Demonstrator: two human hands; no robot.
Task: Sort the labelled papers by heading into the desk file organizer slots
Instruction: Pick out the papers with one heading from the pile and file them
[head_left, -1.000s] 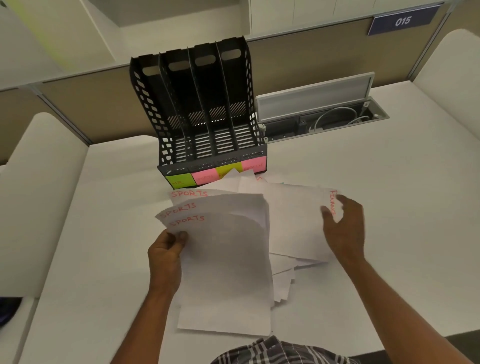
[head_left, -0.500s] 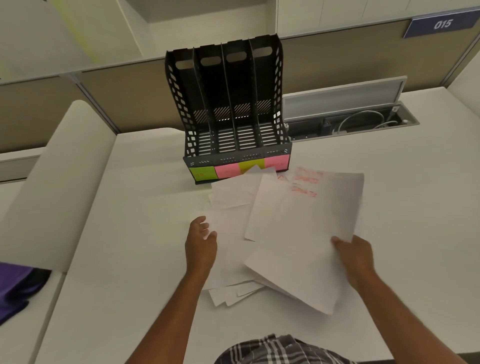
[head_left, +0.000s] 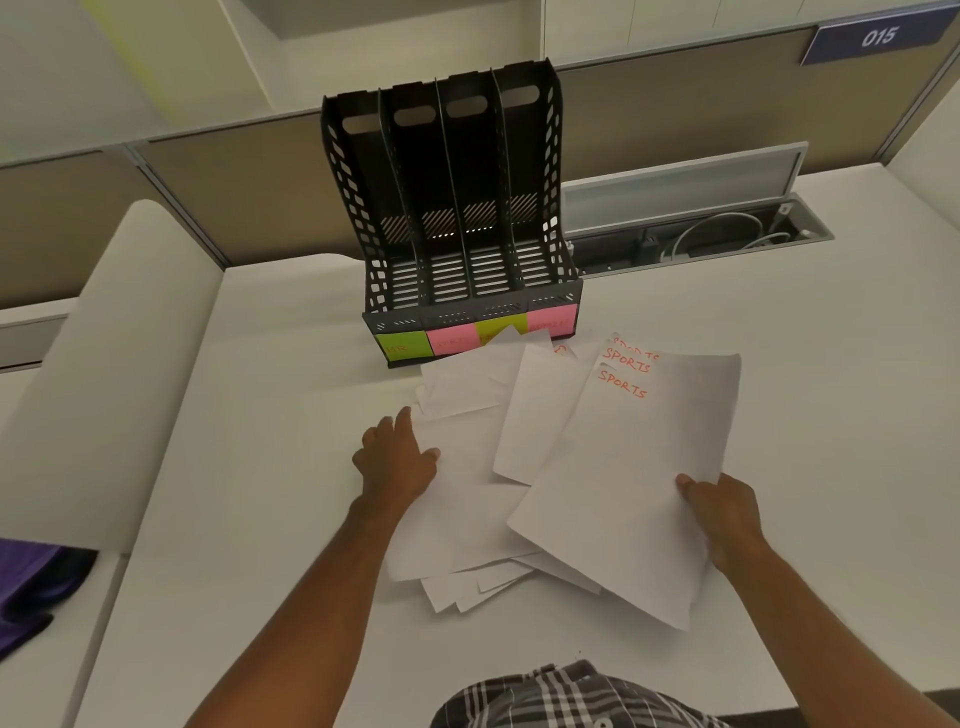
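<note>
Both hands (head_left: 400, 462) shifted across flat white papers (head_left: 618, 467)

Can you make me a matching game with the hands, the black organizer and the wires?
Things:
1. Left hand
2. Right hand
3. Organizer
4. Wires

Places or states:
A. In the open desk hatch
B. Holding the SPORTS papers
C. Slots empty, sticky labels on the front
D. Resting flat on the loose pile

Pairs: 1-D, 2-B, 3-C, 4-A
</note>
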